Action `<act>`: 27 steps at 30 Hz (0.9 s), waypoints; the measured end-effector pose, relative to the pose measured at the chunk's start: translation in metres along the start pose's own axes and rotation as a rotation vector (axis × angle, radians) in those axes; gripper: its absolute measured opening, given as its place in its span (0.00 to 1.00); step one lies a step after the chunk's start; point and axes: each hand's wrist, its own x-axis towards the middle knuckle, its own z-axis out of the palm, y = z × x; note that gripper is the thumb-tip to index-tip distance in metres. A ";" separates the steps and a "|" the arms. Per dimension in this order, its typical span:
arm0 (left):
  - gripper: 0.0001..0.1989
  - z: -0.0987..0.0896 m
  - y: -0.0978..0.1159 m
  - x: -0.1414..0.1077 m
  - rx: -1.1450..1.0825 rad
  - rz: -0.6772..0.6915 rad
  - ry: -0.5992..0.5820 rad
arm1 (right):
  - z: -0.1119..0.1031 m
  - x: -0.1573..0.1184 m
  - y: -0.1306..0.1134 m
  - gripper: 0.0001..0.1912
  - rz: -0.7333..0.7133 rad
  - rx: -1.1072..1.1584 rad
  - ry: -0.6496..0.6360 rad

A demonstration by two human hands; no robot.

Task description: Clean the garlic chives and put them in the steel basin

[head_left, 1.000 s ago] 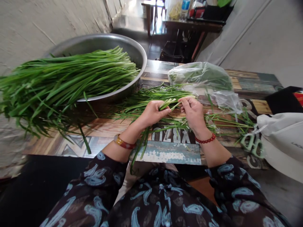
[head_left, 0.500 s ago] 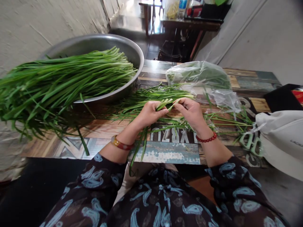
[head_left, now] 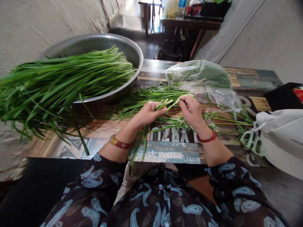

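Note:
My left hand is closed around a few green stalks, their pale ends sticking out toward the right and their leaves hanging down by the table edge. My right hand pinches the pale end of one stalk between thumb and forefinger. Behind both hands lies a loose pile of green stalks on the patterned wooden table. A large metal bowl at the left holds a thick bundle of long green stalks, whose leaves droop over its rim.
A clear plastic bag of greens lies behind my right hand. Thin stalks are scattered to the right, near pale green scissors and a white cap. Another table with a bottle stands farther back.
My right hand has shifted slightly to the right, a little farther from my left hand, with the stalk end still pinched. My left hand has hardly moved.

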 end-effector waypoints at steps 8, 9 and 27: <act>0.15 0.001 0.006 0.000 0.067 0.021 0.054 | -0.014 0.002 0.000 0.13 0.038 0.063 0.019; 0.15 0.001 0.006 0.000 0.075 0.031 0.052 | -0.014 0.003 -0.001 0.09 -0.017 0.050 -0.021; 0.16 0.006 -0.003 0.005 0.456 0.227 0.144 | 0.001 0.001 0.016 0.16 0.475 0.737 0.062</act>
